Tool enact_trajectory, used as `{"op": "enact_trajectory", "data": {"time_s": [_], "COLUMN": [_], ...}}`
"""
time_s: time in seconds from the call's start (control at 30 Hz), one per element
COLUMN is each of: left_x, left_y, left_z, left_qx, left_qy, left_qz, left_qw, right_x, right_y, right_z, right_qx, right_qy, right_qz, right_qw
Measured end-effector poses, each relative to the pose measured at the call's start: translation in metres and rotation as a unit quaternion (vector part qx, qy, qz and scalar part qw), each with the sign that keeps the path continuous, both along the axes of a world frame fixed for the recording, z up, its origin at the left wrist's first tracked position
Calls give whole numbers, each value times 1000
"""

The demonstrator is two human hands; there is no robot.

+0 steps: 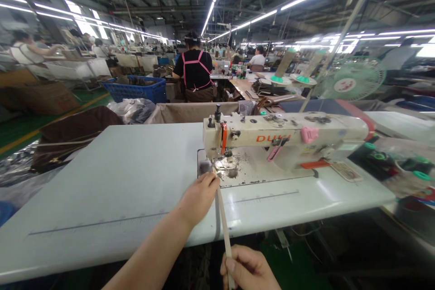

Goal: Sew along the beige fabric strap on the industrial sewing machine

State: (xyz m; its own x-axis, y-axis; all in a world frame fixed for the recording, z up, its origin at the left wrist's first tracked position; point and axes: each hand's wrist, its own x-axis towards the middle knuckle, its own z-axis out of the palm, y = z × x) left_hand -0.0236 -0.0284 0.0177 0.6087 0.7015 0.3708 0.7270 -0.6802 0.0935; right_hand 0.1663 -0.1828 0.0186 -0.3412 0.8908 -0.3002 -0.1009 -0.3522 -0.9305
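Note:
A narrow beige fabric strip [223, 217] runs from the needle area of the white sewing machine [251, 133] down past the table's front edge. My left hand [201, 194] rests close in front of the presser foot, fingers closed on the strip's upper end. Below the table edge, my right hand [248, 266] pinches the lower part of the strip between thumb and fingers. Between both hands the strip looks stretched fairly straight. My left fingers partly hide the strip's end at the needle.
The pale worktable [118, 172] has a printed ruler line along its front. Thread cones [421, 175] stand at the right, near a green fan [350, 79]. Behind are a blue basket [136, 90] and a person [195, 68] in pink straps. Dark brown material [74, 136] lies at the left.

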Motion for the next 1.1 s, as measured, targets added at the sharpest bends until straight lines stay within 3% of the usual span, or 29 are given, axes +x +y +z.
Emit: {"op": "enact_trajectory", "data": {"time_s": [0.2, 0.3, 0.53, 0.9, 1.1], "left_x": [0, 1, 3, 1, 0], "left_y": [-4, -4, -3, -4, -4], "left_z": [4, 5, 2, 2, 1], "left_qx": [28, 26, 15, 1, -11], "left_qy": [23, 20, 10, -4, 5], "left_qz": [-11, -5, 21, 24, 19], "left_qw": [999, 999, 1000, 1000, 1000], "right_x": [-2, -3, -10, -9, -5], "right_y": [7, 13, 15, -8, -13], "right_z": [-24, -21, 14, 30, 26], "right_qx": [95, 126, -22, -59, -55], "right_qy": [-53, -89, 2, 0, 3], "right_qz": [-42, -81, -77, -72, -67], "right_qw": [993, 985, 997, 996, 996]}}
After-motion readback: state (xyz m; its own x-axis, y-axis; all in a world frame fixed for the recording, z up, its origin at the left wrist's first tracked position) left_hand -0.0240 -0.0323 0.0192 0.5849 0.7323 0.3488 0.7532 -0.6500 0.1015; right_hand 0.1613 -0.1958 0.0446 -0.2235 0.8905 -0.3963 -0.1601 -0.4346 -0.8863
